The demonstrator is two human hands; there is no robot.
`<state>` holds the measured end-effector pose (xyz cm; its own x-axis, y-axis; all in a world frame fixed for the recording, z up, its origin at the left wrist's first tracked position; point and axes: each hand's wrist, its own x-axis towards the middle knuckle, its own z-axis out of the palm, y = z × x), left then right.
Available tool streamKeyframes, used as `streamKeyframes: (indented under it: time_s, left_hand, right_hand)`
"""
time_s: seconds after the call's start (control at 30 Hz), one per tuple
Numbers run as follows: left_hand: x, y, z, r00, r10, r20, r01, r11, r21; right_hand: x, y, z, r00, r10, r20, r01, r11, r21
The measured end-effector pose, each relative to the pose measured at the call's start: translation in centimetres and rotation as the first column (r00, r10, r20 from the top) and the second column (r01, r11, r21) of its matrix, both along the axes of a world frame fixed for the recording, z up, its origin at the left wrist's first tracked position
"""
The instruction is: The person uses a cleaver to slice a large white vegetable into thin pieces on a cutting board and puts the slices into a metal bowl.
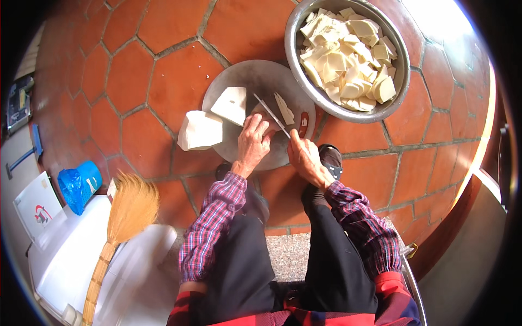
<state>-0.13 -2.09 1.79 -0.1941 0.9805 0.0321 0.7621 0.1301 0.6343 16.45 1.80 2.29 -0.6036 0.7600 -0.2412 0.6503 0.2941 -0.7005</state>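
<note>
A round grey cutting board lies on the tiled floor between my feet. My right hand grips a knife by its handle, the blade angled up and left over the board. My left hand presses on a pale vegetable piece beside the blade, its fingers covering most of it. Thin cut slices rest to the right of the knife. Left of my hand, one white peeled chunk sits on the board. Another peeled chunk stands at the board's left edge.
A metal basin piled with pale slices stands at the upper right. A red item lies near the board's right edge. To the left are a straw broom and a blue container with a plastic bag.
</note>
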Motion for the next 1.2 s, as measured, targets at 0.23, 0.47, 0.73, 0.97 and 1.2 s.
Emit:
streamKeyframes:
  time_s: [0.23,0.47,0.73,0.97,1.2]
  left_hand:
    - [-0.6,-0.1,1.0,0.996,0.021,0.085,-0.029,0.995,0.094]
    - [-0.8,-0.2,0.5,0.999,-0.004,0.040,-0.001,0.993,0.117]
    - [-0.7,-0.5,-0.1,0.996,-0.046,0.081,0.039,0.995,0.089]
    - [-1.0,-0.7,0.4,0.990,0.001,0.141,-0.012,0.997,0.075]
    - [-0.8,-0.3,-0.1,0.989,-0.021,0.148,0.003,0.993,0.121]
  right_hand:
    - [0.7,0.3,4.9,0.995,0.050,0.090,-0.047,0.998,-0.035]
    - [1.6,-1.8,4.1,0.982,0.110,0.154,-0.111,0.994,-0.004]
    - [0.3,0.7,0.2,0.997,-0.073,-0.027,0.070,0.993,-0.100]
    - [1.2,-0.8,5.4,0.985,0.078,0.156,-0.061,0.992,-0.109]
    - [1.1,-1.3,3.8,0.974,0.103,0.200,-0.087,0.992,-0.088]
